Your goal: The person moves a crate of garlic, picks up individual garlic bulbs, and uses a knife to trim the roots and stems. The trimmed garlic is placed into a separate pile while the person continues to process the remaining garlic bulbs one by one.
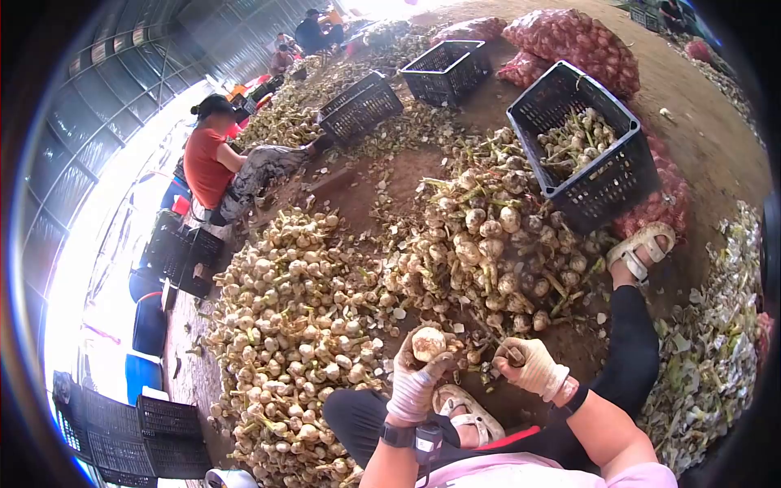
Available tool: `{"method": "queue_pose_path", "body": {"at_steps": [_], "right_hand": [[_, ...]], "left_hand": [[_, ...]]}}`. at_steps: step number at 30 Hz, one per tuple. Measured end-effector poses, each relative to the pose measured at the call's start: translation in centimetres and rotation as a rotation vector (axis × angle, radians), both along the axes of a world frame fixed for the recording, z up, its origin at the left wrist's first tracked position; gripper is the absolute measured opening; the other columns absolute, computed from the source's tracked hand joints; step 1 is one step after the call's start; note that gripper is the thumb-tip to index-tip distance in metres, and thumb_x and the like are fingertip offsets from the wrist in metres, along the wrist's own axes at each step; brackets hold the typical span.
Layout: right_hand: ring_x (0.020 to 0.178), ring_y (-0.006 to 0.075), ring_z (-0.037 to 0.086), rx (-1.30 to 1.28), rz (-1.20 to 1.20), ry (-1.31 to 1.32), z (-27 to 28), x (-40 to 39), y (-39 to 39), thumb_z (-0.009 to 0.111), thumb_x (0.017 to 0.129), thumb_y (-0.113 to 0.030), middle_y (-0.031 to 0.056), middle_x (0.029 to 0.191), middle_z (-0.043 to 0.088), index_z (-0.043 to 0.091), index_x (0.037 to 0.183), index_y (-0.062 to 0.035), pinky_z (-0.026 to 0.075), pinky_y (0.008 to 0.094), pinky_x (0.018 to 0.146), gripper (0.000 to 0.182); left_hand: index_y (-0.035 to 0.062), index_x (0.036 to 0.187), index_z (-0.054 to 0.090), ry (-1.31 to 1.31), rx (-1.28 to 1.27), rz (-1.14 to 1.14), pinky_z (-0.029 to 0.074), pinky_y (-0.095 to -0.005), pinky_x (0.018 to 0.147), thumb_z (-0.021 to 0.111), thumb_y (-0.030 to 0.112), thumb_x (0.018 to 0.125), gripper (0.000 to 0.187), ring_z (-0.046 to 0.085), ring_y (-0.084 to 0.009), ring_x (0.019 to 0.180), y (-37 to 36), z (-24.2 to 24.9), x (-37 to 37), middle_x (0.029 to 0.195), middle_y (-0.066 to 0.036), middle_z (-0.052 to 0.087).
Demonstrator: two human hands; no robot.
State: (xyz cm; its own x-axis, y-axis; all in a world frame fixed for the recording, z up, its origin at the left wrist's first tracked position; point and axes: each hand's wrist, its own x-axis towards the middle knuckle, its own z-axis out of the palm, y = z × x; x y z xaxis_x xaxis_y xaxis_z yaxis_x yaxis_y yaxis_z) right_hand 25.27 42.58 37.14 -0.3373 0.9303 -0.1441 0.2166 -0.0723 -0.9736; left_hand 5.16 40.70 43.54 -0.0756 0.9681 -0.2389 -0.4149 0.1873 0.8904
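Note:
My left hand [416, 376], in a pale work glove, is closed around a garlic bulb [429, 344], its round whitish face turned up. My right hand [530, 368], gloved too, is a short way to the right. Its fingers are curled round a small dark brown object [515, 355], mostly hidden, whose kind I cannot make out. Ahead of both hands is a heap of garlic with stems [488, 236]. To the left spreads a big pile of garlic bulbs [293, 342], close beside my left knee.
A black crate [598, 175] partly filled with stemmed garlic stands ahead right, by red mesh sacks [573, 49]. Two more crates [446, 71] are farther off. A person in an orange-red top [205, 167] sits at left. Peelings [704, 366] cover the ground at right.

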Motion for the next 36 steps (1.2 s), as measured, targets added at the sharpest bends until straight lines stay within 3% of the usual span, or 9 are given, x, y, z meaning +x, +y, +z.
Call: {"method": "queue_pose_path", "body": {"at_steps": [3, 4, 10, 11, 14, 25, 31, 35, 36], "right_hand": [[0.052, 0.009, 0.05, 0.236, 0.01, -0.033, 0.4, 0.3, 0.2, 0.062, 0.075, -0.01, 0.0032, 0.058, 0.055, 0.06, 0.078, -0.0053, 0.044, 0.0248, 0.051, 0.006], [0.062, 0.0319, 0.059, 0.308, 0.035, -0.12, 0.7, 0.5, 0.3, 0.066, 0.07, -0.012, 0.0131, 0.066, 0.06, 0.06, 0.083, -0.0075, 0.047, 0.035, 0.056, 0.015], [0.062, 0.0313, 0.058, 0.523, 0.139, -0.243, 1.7, 0.9, -0.3, 0.065, 0.064, -0.006, 0.0106, 0.068, 0.058, 0.058, 0.083, -0.0086, 0.047, 0.0347, 0.055, 0.021], [0.063, 0.0311, 0.059, 0.505, 0.175, -0.29, 1.9, 0.9, -0.5, 0.065, 0.063, -0.007, 0.01, 0.068, 0.058, 0.058, 0.084, -0.009, 0.047, 0.0352, 0.055, 0.022], [0.073, 0.029, 0.061, 0.475, 0.272, -0.326, 1.6, 1.2, -0.4, 0.071, 0.062, -0.018, 0.008, 0.077, 0.061, 0.057, 0.09, -0.0114, 0.049, 0.0377, 0.062, 0.032], [0.071, 0.0293, 0.061, 0.521, 0.316, -0.435, 0.9, 1.1, -0.2, 0.069, 0.06, -0.021, 0.0084, 0.074, 0.059, 0.056, 0.084, -0.0105, 0.048, 0.0394, 0.061, 0.029], [0.059, 0.0274, 0.058, 0.73, 0.258, -0.253, -2.0, 0.9, 1.3, 0.063, 0.056, -0.008, 0.0043, 0.064, 0.057, 0.057, 0.078, -0.0123, 0.046, 0.0355, 0.052, 0.023], [0.058, 0.0275, 0.057, 0.756, 0.258, -0.238, -3.4, 0.1, 1.4, 0.061, 0.055, -0.007, 0.0039, 0.063, 0.056, 0.056, 0.076, -0.0133, 0.046, 0.0348, 0.051, 0.023], [0.059, 0.029, 0.057, 0.707, 0.272, -0.253, -4.0, 0.5, 1.7, 0.061, 0.055, -0.007, 0.0058, 0.063, 0.056, 0.057, 0.076, -0.0123, 0.046, 0.035, 0.053, 0.022]], "left_hand": [[0.0033, 0.115, 0.047, 0.217, 0.101, -0.042, 0.051, -0.0279, 0.077, 0.07, 0.001, 0.072, 0.049, 0.061, -0.015, 0.087, -0.4, -1.3, -0.7, 0.096, -0.006, 0.062], [0.0043, 0.114, 0.048, 0.237, 0.114, -0.03, 0.051, -0.028, 0.077, 0.07, -0.001, 0.071, 0.049, 0.06, -0.014, 0.088, -0.6, -1.9, -0.9, 0.096, -0.005, 0.061], [0.0058, 0.121, 0.038, 0.09, -0.023, -0.191, 0.051, -0.029, 0.078, 0.069, -0.005, 0.069, 0.061, 0.058, -0.0141, 0.088, -1.5, 0.2, 0.8, 0.099, -0.005, 0.056], [0.0062, 0.121, 0.038, 0.359, -0.088, -0.303, 0.051, -0.0291, 0.079, 0.072, -0.007, 0.065, 0.067, 0.058, -0.0133, 0.089, -1.4, 0.2, 0.7, 0.1, -0.005, 0.056], [0.0061, 0.122, 0.038, 0.374, 0.013, -0.308, 0.05, -0.028, 0.08, 0.074, -0.008, 0.062, 0.071, 0.058, -0.0125, 0.089, -1.7, -0.9, 1.5, 0.1, -0.004, 0.056], [0.0038, 0.111, 0.047, 0.503, 0.123, -0.422, 0.048, -0.0253, 0.072, 0.076, 0.005, 0.065, 0.054, 0.058, -0.0095, 0.08, -2.1, -1.2, 2.3, 0.088, -0.004, 0.062], [0.0023, 0.104, 0.051, 0.519, 0.032, -0.495, 0.048, -0.0249, 0.069, 0.075, 0.007, 0.066, 0.046, 0.059, -0.0091, 0.075, -3.4, -2.0, 1.7, 0.084, -0.004, 0.063], [0.0019, 0.105, 0.051, 0.848, 0.151, -0.626, 0.048, -0.0262, 0.07, 0.076, 0.009, 0.065, 0.048, 0.06, -0.0112, 0.072, -4.1, -5.0, 0.1, 0.082, -0.005, 0.064], [0.0011, 0.106, 0.05, 0.953, 0.374, -0.496, 0.048, -0.0282, 0.073, 0.078, 0.011, 0.063, 0.052, 0.06, -0.0154, 0.075, -4.7, -5.6, -0.3, 0.083, -0.006, 0.062]]}}
